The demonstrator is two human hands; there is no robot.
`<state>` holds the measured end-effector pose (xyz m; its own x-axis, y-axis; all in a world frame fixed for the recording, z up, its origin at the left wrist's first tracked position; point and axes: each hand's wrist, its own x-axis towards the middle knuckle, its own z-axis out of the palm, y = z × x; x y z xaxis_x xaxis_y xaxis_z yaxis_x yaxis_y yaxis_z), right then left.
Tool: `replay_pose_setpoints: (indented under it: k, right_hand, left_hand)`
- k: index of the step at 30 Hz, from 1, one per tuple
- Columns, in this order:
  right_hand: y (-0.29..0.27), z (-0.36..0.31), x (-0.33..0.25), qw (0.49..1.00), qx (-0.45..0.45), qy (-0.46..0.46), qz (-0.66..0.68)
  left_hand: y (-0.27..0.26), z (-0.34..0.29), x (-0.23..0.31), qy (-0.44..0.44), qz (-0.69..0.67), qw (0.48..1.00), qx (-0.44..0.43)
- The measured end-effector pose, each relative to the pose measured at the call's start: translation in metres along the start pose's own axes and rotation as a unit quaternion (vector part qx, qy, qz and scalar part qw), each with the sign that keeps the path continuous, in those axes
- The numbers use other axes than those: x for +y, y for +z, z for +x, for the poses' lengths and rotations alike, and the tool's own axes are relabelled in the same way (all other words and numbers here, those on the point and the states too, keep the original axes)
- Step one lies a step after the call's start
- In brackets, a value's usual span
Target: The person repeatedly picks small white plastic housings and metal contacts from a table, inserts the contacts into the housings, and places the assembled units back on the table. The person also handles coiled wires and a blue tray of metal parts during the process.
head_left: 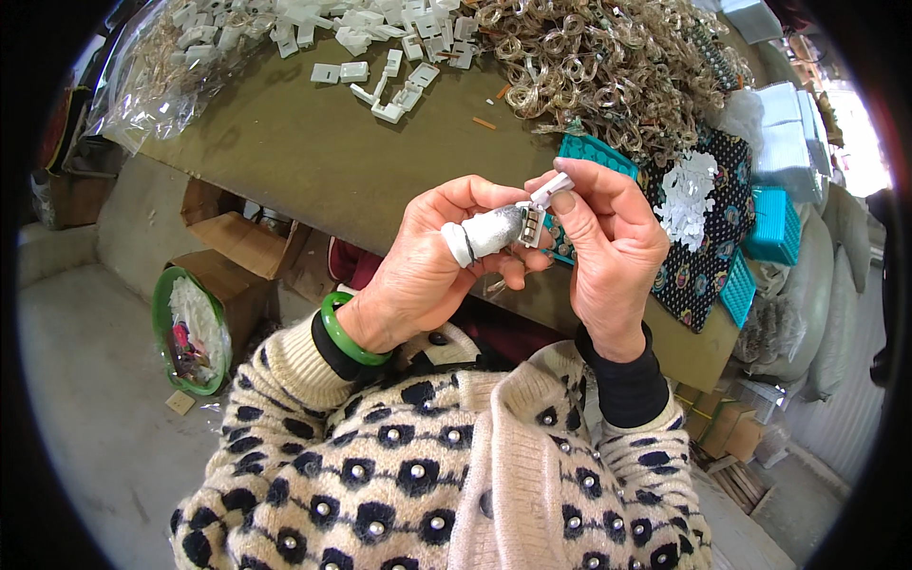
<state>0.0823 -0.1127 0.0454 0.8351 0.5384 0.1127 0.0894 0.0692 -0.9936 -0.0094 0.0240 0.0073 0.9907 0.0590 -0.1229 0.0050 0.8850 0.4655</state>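
My left hand (408, 256) is closed on a small white battery case (532, 228), its open compartment showing silvery cells. A white finger cover (480, 237) with a greyed tip wraps the thumb pressed against the case. From the other side, my right hand (617, 237) pinches the case's narrow white lid (553, 189) between thumb and fingers. The lid stands tilted up from the compartment; whether it is joined there I cannot tell. Both hands are above the table's near edge, and a teal tray (597, 152) of small round pieces lies partly hidden behind the right hand.
Coiled clear wire bundles (589, 66) are heaped at the far right of the table (361, 142). White plastic cases (408, 90) and a clear bag (157, 100) lie far left. White flat pieces (689, 195) rest on a patterned cloth (703, 275). A green basket (161, 328) stands on the floor.
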Motion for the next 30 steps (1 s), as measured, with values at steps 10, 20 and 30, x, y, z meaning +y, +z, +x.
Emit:
replay_pose_setpoints:
  k: [10,20,30]
  right_hand:
    - [0.017,-0.004,0.008,0.934,0.044,-0.257,-0.245]
    - [0.021,-0.006,0.002,0.932,-0.066,-0.252,-0.25]
    - [0.022,-0.006,0.022,0.913,-0.025,-0.323,-0.246]
  left_hand:
    - [0.001,-0.002,-0.005,0.084,0.027,0.996,0.005]
    - [-0.003,0.002,-0.009,0.032,-0.121,0.992,0.0]
    - [-0.002,0.001,-0.02,-0.034,-0.163,0.985,0.034]
